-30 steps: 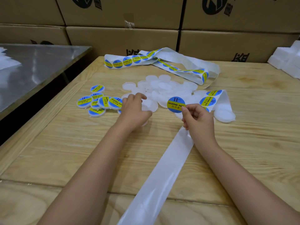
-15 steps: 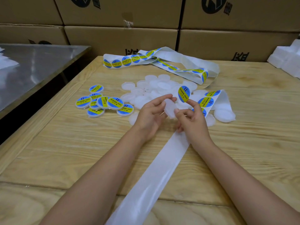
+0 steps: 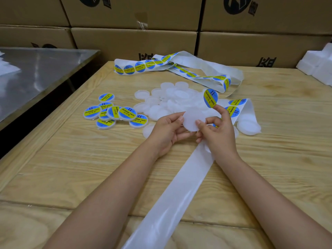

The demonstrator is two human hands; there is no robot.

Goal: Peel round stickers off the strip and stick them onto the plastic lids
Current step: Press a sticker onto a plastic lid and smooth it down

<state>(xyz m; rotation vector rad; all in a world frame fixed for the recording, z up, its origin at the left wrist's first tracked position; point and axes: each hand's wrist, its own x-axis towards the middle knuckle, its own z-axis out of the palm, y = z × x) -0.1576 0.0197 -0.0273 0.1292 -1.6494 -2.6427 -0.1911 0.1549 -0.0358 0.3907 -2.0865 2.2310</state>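
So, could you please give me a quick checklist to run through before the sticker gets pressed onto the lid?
1. Blank lid held by both hands: ok.
2. Sticker fully off the strip, stuck on a right hand fingertip: ok.
3. Left hand grip at the lid's edge only: ok.
4. Sticker lined up over the lid: not ok, it sits above and to the right.
5. Lid's top face turned toward the sticker: cannot tell.
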